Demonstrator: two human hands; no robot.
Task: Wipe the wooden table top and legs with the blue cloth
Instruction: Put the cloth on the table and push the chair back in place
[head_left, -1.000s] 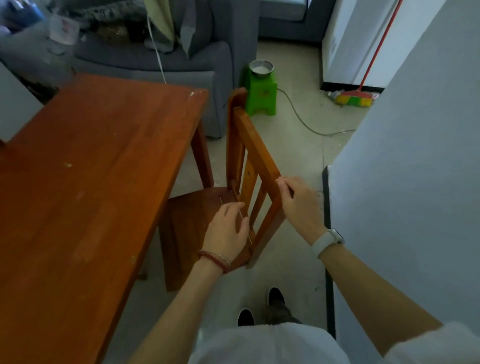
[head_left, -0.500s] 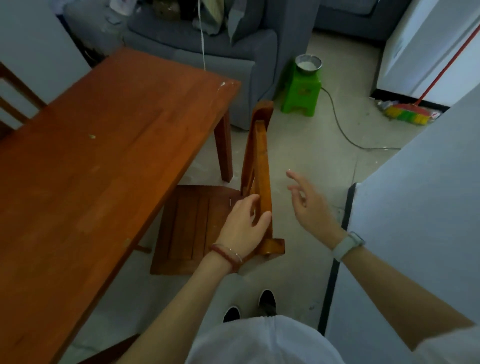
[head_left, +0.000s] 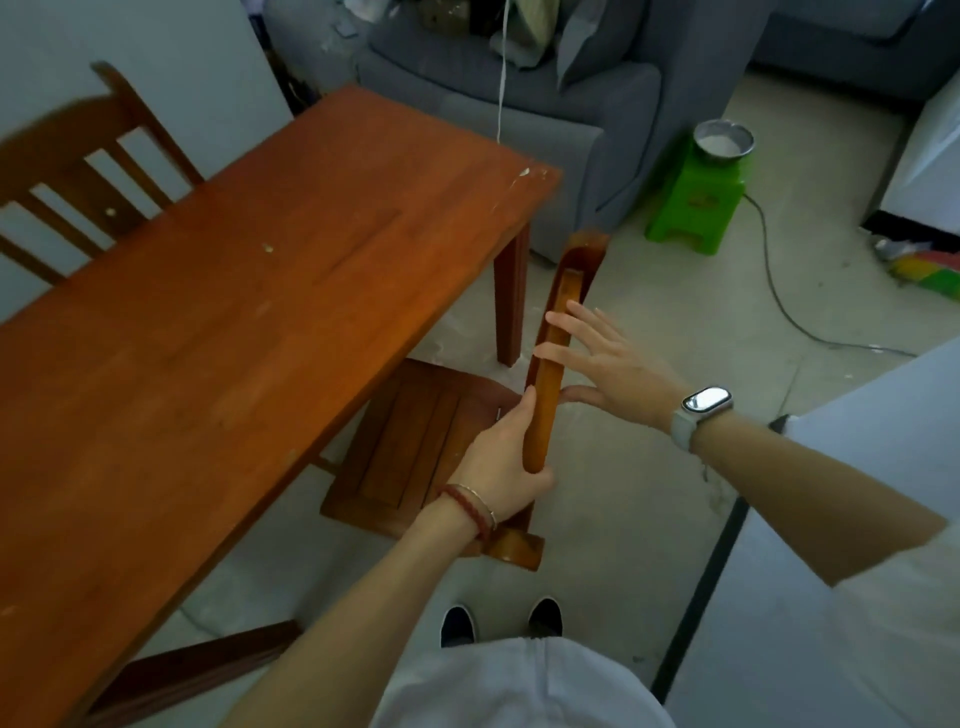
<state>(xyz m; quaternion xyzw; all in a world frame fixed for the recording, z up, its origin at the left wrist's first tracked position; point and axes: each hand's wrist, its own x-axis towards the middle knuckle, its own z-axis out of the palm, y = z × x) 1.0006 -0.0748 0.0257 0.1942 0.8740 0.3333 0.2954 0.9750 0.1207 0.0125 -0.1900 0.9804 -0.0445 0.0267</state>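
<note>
Head camera, looking down: nearest are my shoes (head_left: 501, 621) on the pale floor, then my two hands on a wooden chair (head_left: 431, 447) tucked at the table's right side. My left hand (head_left: 501, 460) has its fingers curled round the near end of the chair's top rail (head_left: 545, 395), gripping it; my right hand (head_left: 605, 361) is wide open, fingers straight and spread, just touching the rail from the right. Left of that lies the wooden table top (head_left: 234, 322), with a few pale specks on it and one leg (head_left: 511, 304) showing at its far right corner. Beyond stand a green stool (head_left: 696, 208) carrying a metal bowl (head_left: 723, 143), a grey sofa (head_left: 519, 119), and a cable across the floor. The blue cloth is nowhere in view, so I judge wiping has not begun. With only one hand holding, the chair could swing or tip and knock the table leg. No readable writing or brand shows anywhere; my watch (head_left: 704, 402) face is just glare.
</note>
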